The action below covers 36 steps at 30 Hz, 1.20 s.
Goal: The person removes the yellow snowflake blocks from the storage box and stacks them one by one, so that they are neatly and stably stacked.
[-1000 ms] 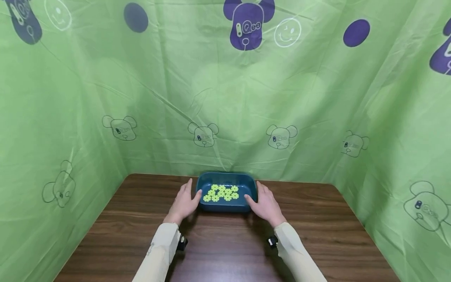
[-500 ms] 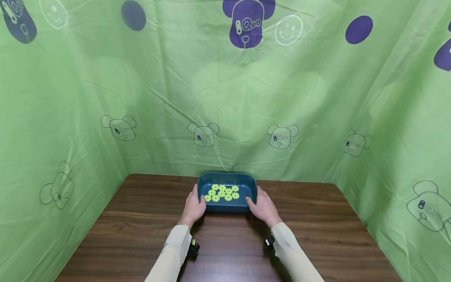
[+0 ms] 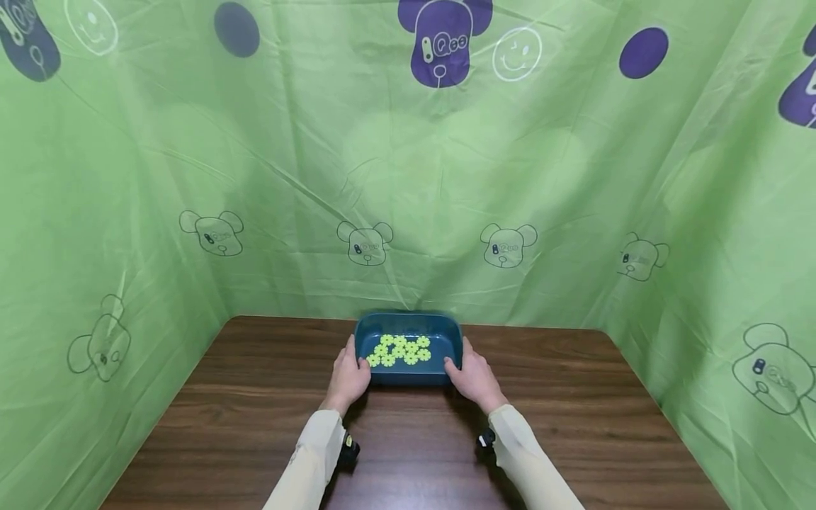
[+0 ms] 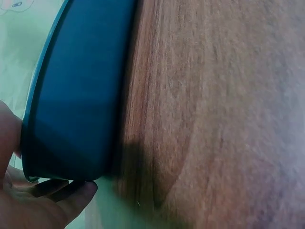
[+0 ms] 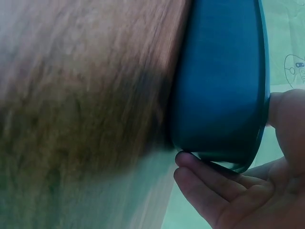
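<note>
A dark blue rectangular tray (image 3: 414, 377) with raised walls sits at the back of the table. Several yellow-green flower-shaped pieces (image 3: 399, 350) lie on its floor, mostly toward the left and middle. My left hand (image 3: 347, 377) grips the tray's left end, thumb over the rim and fingers along the outer wall. At the opposite end my right hand (image 3: 477, 377) holds it the same way. Both wrist views show the tray's outer wall (image 4: 78, 95) close up, with fingertips (image 5: 188, 162) against its lower edge.
The brown wood-grain table (image 3: 408, 453) extends toward me and to both sides. A green curtain (image 3: 421, 177) printed with bear faces hangs right behind the tray and along both sides. Each sleeved wrist carries a small black camera (image 3: 349, 453).
My left hand has moved right and closed in on the tray's left end, its thumb now over the rim. The right hand has settled slightly closer. The tray has hardly shifted.
</note>
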Motion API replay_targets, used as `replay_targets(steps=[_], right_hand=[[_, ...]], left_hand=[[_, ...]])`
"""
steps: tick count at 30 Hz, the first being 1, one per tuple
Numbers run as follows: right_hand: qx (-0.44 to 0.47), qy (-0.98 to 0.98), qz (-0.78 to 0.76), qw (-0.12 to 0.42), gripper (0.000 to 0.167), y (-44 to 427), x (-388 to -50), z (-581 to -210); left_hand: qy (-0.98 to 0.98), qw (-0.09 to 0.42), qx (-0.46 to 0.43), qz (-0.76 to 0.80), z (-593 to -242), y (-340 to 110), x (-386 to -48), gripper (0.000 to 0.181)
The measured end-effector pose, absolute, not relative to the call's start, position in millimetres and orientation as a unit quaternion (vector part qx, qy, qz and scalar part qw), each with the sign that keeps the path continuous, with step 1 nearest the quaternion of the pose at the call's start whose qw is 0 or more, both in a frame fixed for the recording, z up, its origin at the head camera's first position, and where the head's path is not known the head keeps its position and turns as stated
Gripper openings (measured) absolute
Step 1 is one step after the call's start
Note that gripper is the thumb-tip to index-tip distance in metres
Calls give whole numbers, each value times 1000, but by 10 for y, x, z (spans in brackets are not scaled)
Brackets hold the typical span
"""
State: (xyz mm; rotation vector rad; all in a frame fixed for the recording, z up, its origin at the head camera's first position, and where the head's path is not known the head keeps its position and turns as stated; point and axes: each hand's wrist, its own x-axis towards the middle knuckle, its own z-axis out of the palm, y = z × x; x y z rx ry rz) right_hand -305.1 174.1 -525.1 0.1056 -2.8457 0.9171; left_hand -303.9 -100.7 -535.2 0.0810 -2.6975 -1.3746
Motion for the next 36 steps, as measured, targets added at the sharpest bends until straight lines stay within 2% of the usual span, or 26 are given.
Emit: replay_targets(steps=[17, 36], right_hand=[[31, -952, 297, 66, 79, 1654, -2679, -5261], [26, -957, 281, 70, 76, 1610, -2624, -5219]], left_hand=[[-893, 75, 12, -443, -5366, -1079, -2653, 67], [-902, 109, 29, -416, -5351, -996, -2642, 69]])
